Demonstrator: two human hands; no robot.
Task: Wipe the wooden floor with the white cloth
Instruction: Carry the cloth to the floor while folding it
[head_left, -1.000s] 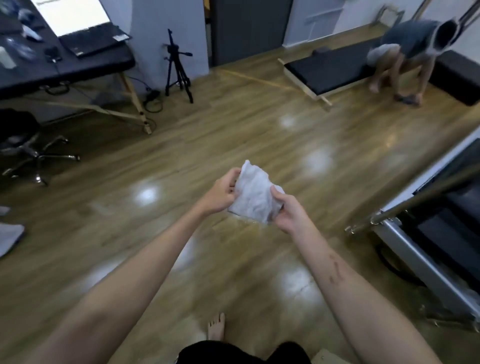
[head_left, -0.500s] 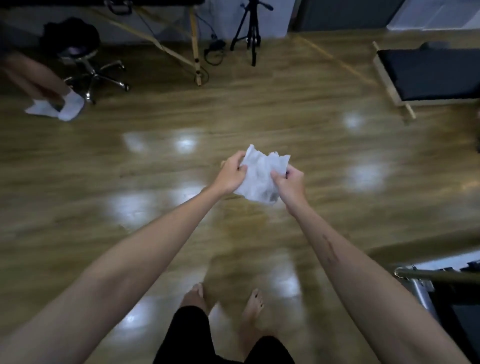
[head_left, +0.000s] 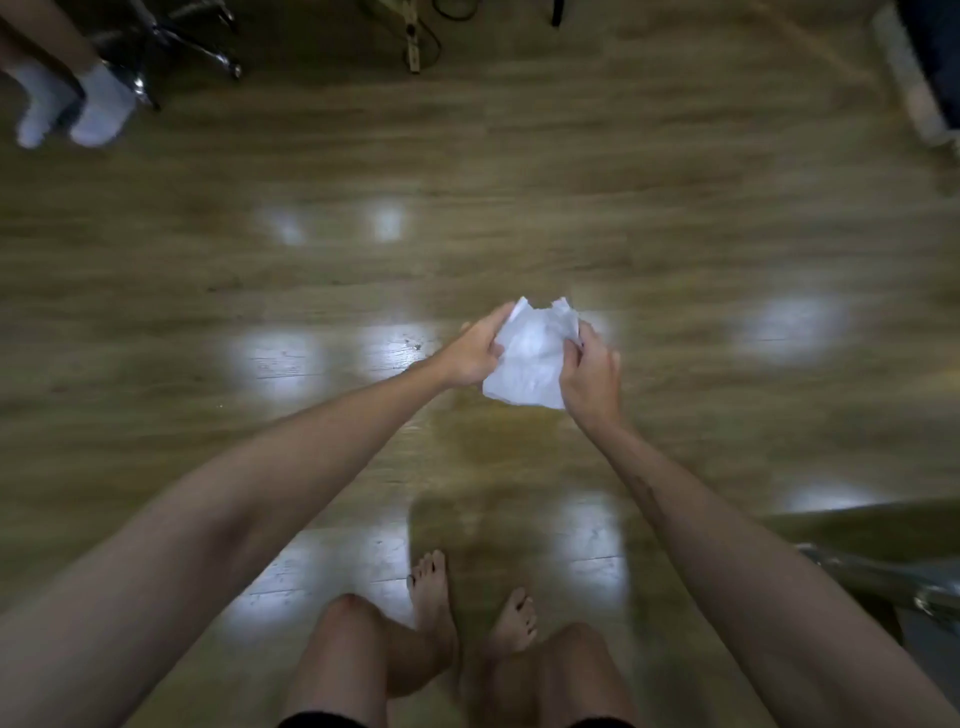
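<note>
A crumpled white cloth (head_left: 532, 356) hangs in the air above the glossy wooden floor (head_left: 519, 166), in the middle of the view. My left hand (head_left: 475, 351) grips its left edge and my right hand (head_left: 589, 376) grips its right edge, both arms stretched forward. The cloth is bunched between the two hands and does not touch the floor. My bare feet (head_left: 467, 608) and knees show at the bottom of the view. The picture is blurred by motion.
Another person's feet in white socks (head_left: 72, 106) stand at the top left, next to a swivel chair base (head_left: 182, 39). A table leg (head_left: 413, 39) is at the top middle. A dark padded bench (head_left: 930, 73) lies top right, a metal frame (head_left: 883, 577) lower right.
The view has tilted further down toward the floor and my feet. Both hands still hold the cloth, now spread slightly wider between them and lower in the view.
</note>
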